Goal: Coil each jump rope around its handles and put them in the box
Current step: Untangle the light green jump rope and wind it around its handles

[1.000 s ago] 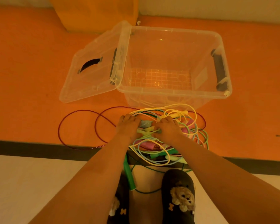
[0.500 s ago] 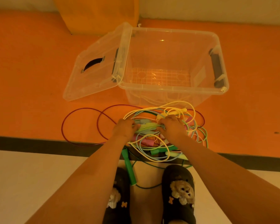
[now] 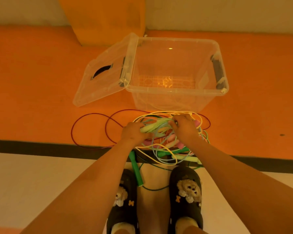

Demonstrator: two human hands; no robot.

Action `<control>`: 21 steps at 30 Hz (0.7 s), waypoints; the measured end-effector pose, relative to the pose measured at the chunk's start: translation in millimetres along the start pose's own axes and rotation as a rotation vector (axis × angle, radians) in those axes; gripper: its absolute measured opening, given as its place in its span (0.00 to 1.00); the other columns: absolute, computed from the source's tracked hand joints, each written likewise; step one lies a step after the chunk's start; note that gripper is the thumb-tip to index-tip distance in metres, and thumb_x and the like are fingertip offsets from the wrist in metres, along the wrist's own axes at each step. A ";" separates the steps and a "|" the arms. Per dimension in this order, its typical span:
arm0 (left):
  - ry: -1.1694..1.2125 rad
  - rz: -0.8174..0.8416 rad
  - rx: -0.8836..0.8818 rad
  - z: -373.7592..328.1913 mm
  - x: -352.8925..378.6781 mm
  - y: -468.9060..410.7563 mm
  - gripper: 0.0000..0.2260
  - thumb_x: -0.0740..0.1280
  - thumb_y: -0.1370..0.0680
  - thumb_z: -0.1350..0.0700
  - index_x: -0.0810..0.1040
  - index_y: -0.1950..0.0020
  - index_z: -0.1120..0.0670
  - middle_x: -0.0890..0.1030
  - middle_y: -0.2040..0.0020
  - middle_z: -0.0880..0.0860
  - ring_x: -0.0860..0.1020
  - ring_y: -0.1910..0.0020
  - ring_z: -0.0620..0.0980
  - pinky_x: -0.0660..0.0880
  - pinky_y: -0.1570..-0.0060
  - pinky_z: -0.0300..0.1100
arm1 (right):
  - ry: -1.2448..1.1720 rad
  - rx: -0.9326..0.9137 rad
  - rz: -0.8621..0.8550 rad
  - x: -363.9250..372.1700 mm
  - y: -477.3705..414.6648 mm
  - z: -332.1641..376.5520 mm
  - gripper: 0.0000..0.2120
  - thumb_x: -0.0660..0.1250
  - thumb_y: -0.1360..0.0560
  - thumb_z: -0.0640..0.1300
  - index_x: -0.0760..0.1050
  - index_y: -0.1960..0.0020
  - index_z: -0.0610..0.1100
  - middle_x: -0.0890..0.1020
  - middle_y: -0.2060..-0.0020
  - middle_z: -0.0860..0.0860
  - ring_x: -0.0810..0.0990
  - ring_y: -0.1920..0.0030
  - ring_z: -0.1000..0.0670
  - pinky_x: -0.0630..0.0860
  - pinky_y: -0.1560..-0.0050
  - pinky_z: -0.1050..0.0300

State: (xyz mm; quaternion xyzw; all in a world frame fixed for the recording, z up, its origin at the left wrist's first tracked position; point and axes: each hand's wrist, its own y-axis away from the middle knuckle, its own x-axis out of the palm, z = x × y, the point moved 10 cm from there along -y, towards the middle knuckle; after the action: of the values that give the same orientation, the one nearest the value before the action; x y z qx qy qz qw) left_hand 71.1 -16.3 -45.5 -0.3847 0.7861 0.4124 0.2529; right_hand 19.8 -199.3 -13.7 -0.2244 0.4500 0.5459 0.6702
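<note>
The clear plastic box (image 3: 174, 92) stands open on the orange floor (image 3: 41, 81), the tangle of coloured jump ropes (image 3: 167, 146) just before it. The left hand (image 3: 133, 133) grips a pale yellow foam handle (image 3: 148, 128), probably the firmest hold; the right hand (image 3: 184, 128) curls round light, floppy cords (image 3: 161, 123).

A pair of black rubber clog slippers (image 3: 184, 176) with plush puppy charms (image 3: 189, 190) is standing on the pale cream floor (image 3: 41, 174). A dark stripe (image 3: 41, 146) is running between it and the orange floor band (image 3: 32, 81).
</note>
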 end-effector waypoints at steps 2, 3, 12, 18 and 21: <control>-0.007 -0.025 0.017 -8.6 -16.7 3.2 0.13 0.74 0.30 0.41 0.79 0.59 0.49 0.80 0.59 0.51 0.78 0.56 0.53 0.69 0.60 0.46 | -0.044 -0.028 -0.005 -14.0 -0.6 9.6 0.11 0.64 0.22 0.46 0.77 0.51 0.38 0.78 0.52 0.39 0.69 0.38 0.41 0.68 0.42 0.47; 0.008 -0.028 0.024 -14.0 -25.8 4.8 0.11 0.74 0.30 0.42 0.77 0.62 0.47 0.78 0.61 0.50 0.77 0.58 0.53 0.67 0.60 0.44 | -0.058 -0.052 -0.012 -22.5 -1.2 15.5 0.10 0.64 0.22 0.46 0.77 0.52 0.38 0.78 0.53 0.39 0.69 0.38 0.40 0.68 0.41 0.46; 0.156 0.011 0.165 -101.6 -118.6 43.6 0.08 0.71 0.24 0.51 0.80 0.58 0.55 0.74 0.68 0.48 0.71 0.69 0.43 0.64 0.75 0.30 | -0.168 -0.174 -0.129 -132.7 2.3 72.0 0.09 0.63 0.21 0.44 0.76 0.54 0.38 0.79 0.58 0.39 0.74 0.48 0.39 0.68 0.52 0.48; 0.434 -0.146 0.234 -154.6 -179.6 105.3 0.06 0.70 0.23 0.58 0.77 0.59 0.56 0.77 0.69 0.50 0.74 0.79 0.37 0.70 0.70 0.34 | -0.271 -0.279 -0.272 -229.2 44.1 134.8 0.06 0.63 0.21 0.41 0.73 0.57 0.41 0.72 0.68 0.48 0.72 0.63 0.46 0.63 0.62 0.51; 0.607 -0.285 0.304 -187.6 -218.5 144.7 0.05 0.68 0.23 0.65 0.75 0.56 0.56 0.75 0.70 0.51 0.72 0.81 0.37 0.68 0.76 0.33 | -0.427 -0.290 -0.360 -276.7 67.3 160.0 0.05 0.63 0.21 0.40 0.76 0.51 0.38 0.75 0.66 0.50 0.72 0.63 0.50 0.63 0.66 0.61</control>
State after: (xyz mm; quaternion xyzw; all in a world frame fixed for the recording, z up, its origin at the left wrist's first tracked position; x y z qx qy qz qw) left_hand 64.2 -35.1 276.2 -0.5530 0.8163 0.1184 0.1171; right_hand 14.5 -198.8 312.9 -0.2740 0.1695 0.5116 0.7966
